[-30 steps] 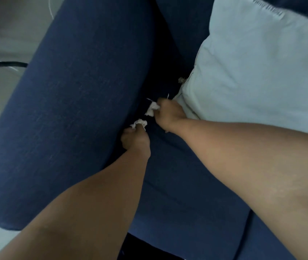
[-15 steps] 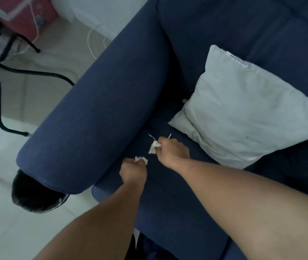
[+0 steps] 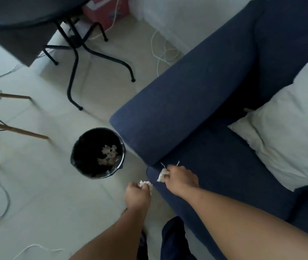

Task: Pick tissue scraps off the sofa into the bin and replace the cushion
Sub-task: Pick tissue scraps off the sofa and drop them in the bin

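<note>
Our left hand (image 3: 137,196) and right hand (image 3: 181,178) each clutch tissue scraps (image 3: 162,175) near the sofa's (image 3: 196,102) front edge; bin (image 3: 78,147) sits left.

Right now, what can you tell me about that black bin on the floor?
The bin is round, black and open-topped, lined with what looks like a glossy black bag folded over its rim. It stands upright on the pale tiled floor, just beside the front end of the blue sofa's armrest; whether they touch is unclear. White tissue scraps lie inside it. Neither hand touches it.
</note>
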